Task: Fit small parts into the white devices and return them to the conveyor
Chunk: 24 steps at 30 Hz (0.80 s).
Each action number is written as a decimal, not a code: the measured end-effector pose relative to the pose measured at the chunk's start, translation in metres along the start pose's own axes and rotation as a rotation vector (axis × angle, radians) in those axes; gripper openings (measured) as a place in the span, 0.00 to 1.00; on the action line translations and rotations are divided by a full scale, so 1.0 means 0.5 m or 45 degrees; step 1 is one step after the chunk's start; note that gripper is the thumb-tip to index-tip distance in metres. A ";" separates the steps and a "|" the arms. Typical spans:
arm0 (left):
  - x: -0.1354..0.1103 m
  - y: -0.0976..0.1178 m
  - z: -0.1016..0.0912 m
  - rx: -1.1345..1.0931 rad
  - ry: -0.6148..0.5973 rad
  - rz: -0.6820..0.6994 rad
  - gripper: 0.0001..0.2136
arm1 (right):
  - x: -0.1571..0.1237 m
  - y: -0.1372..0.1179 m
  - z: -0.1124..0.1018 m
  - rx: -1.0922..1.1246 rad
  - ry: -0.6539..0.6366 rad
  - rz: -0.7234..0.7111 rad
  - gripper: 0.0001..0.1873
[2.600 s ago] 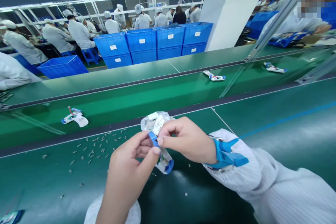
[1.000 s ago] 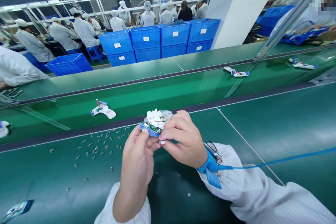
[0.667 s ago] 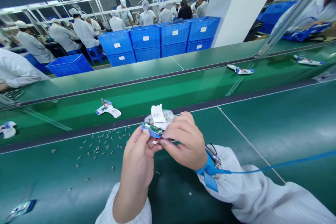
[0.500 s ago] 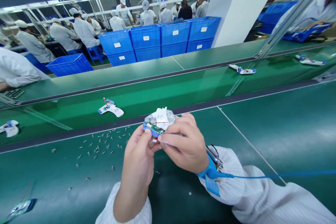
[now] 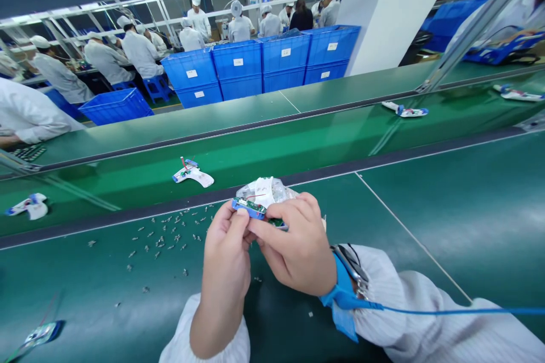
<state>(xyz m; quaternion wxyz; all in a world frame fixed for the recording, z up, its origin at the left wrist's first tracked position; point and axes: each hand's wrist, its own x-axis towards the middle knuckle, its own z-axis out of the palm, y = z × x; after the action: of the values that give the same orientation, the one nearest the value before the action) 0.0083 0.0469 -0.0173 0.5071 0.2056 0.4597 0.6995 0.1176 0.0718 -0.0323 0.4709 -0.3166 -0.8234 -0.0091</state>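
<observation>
The person's bare hands, the left hand and the right hand, have short, trimmed nails. Both arms are covered by a white, finely striped cleanroom smock. The right sleeve falls in soft, loose folds, and the left sleeve ends in a gathered white cuff. Around the right wrist sits a bright blue antistatic wrist strap with a blue tag hanging below it. A metal clip with thin dark wires sits beside the strap, and a thin blue cord leads away from it.
</observation>
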 end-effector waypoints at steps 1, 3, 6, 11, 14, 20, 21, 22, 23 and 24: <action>0.001 0.000 0.000 0.010 0.005 0.002 0.06 | -0.003 -0.004 0.002 -0.006 -0.012 0.019 0.14; 0.002 -0.001 0.000 0.033 0.016 0.012 0.06 | -0.009 -0.014 0.007 -0.024 -0.044 0.066 0.14; 0.001 -0.002 -0.001 0.072 0.034 0.040 0.07 | -0.020 -0.027 0.016 -0.065 -0.106 0.118 0.17; -0.002 -0.002 -0.001 0.132 0.050 0.084 0.05 | -0.025 -0.037 0.033 -0.073 -0.079 0.182 0.16; 0.000 -0.004 -0.001 0.139 0.039 0.121 0.07 | -0.020 -0.029 0.045 -0.040 0.052 0.195 0.11; 0.006 -0.004 -0.003 0.206 -0.013 0.134 0.08 | -0.011 0.000 0.048 0.046 0.146 0.142 0.08; 0.007 -0.003 -0.004 0.228 -0.020 0.126 0.08 | -0.011 0.004 0.045 0.070 0.145 0.129 0.08; 0.008 -0.002 -0.006 0.253 -0.019 0.123 0.08 | -0.011 0.008 0.043 0.100 0.148 0.113 0.08; 0.009 -0.001 -0.008 0.282 -0.009 0.130 0.08 | -0.011 0.011 0.042 0.139 0.161 0.095 0.08; 0.009 0.001 -0.009 0.313 0.012 0.152 0.07 | -0.011 0.014 0.041 0.191 0.185 0.085 0.07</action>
<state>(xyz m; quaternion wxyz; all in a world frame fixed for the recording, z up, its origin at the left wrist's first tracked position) 0.0027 0.0490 -0.0200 0.4333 0.2897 0.5312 0.6679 0.1073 0.0810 -0.0500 0.5517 -0.3063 -0.7745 0.0452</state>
